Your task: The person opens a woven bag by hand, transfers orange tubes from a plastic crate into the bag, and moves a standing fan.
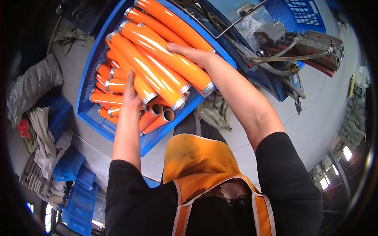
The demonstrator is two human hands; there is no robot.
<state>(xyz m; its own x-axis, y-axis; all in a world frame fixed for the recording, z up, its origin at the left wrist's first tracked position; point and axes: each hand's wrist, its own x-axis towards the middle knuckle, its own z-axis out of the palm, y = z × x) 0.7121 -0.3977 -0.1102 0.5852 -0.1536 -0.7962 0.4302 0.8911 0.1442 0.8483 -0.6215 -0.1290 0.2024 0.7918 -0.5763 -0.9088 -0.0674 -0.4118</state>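
Note:
Long glossy orange tubes with silvery ringed ends lie slantwise in a heap in a blue plastic crate. My left hand is wrapped against the left side of several tubes, thumb pointing up along them and fingers hidden underneath. On the other side my right hand grips the upper right of the same bunch, its thumb lying across a tube and its fingers out of sight. Shorter orange tubes lie lower in the crate, two with open ends facing me.
A machine with hoses and metal blocks stands at the right, near another blue basket. Crumpled cloth lies beside the crate. On the left are a grey sack and stacked blue bins. I wear an orange apron.

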